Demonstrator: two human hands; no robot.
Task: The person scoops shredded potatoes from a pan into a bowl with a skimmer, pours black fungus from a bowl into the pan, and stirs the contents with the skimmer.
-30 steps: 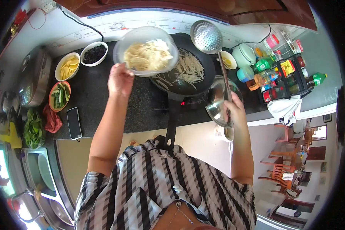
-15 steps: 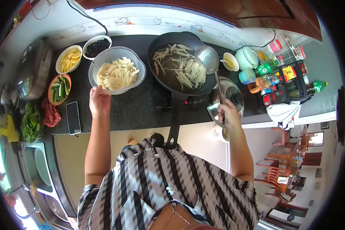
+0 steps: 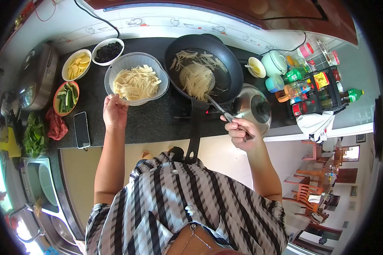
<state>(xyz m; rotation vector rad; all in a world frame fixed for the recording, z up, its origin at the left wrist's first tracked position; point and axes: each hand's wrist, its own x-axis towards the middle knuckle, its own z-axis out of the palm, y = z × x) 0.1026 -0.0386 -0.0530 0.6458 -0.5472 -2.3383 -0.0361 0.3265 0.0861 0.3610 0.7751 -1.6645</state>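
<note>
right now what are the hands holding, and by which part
Left hand: the bowl, by its near rim. Right hand: the skimmer, by its handle.

The head camera looks forward and down over the counter.

Free counter between left forearm and pan handle, with plastic bowl and pan as barrier behind.

Bright, with bowed, black-rimmed edges
</note>
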